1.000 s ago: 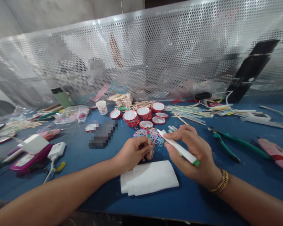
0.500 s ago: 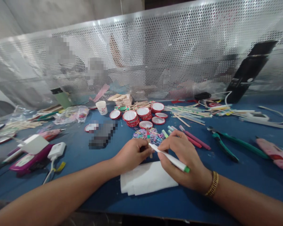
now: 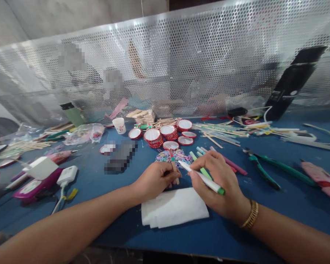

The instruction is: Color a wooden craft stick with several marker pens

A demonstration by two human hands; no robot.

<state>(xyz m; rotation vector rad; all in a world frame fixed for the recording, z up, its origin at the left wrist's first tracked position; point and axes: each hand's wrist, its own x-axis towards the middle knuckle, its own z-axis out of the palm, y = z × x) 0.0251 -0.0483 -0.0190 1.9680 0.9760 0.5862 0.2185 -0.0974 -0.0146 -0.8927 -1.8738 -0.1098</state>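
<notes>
My left hand (image 3: 156, 179) pinches a small wooden craft stick (image 3: 173, 163) between thumb and fingers; red and green bands colour its upper part. To the right, my right hand (image 3: 218, 183) grips a white marker (image 3: 205, 178) with a green end, like a pen. Its tip points toward the stick and stands a little apart from it. Under both hands lies a folded white cloth or paper (image 3: 174, 211). Just beyond the fingers is a heap of coloured rubber bands (image 3: 162, 156), with several markers (image 3: 233, 163) to its right.
Red-rimmed round lids (image 3: 153, 135) stand stacked behind the bands. A phone (image 3: 122, 156), white adapter (image 3: 67, 176) and magenta device (image 3: 30, 189) lie left. Teal-handled pliers (image 3: 264, 170) and a pink glue gun (image 3: 321, 178) lie right. A perforated metal panel (image 3: 209, 66) closes the back.
The marker tip has drawn back to the right, off the stick, along with my right hand. My left hand keeps hold of the stick, which now shows more fully.
</notes>
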